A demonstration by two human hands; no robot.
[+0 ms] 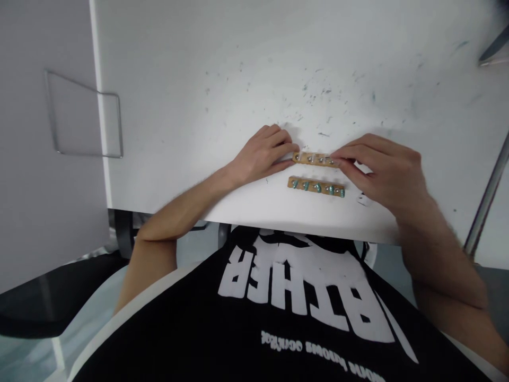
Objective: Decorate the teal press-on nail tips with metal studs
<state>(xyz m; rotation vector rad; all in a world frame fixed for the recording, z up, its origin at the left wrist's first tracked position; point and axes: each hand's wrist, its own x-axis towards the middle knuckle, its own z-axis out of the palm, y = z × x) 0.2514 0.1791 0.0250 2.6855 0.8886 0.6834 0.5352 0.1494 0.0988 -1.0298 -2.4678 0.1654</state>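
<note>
Two small wooden strips lie on the white table (238, 79) near its front edge. The far strip (314, 158) carries several silvery studs. My left hand (262, 155) pinches its left end with curled fingers. At the strip's right end my right hand (384, 170) holds it with thumb and fingertips. The near strip (316, 187) has several teal studs and lies free, just in front of the other, touched by neither hand.
The table is scuffed with dark marks. A wire bracket (85, 116) hangs on the grey panel at left. A dark tool (495, 50) lies at the far right corner. A metal leg (487, 196) slants down at right. A small scrap (363, 200) lies under my right hand.
</note>
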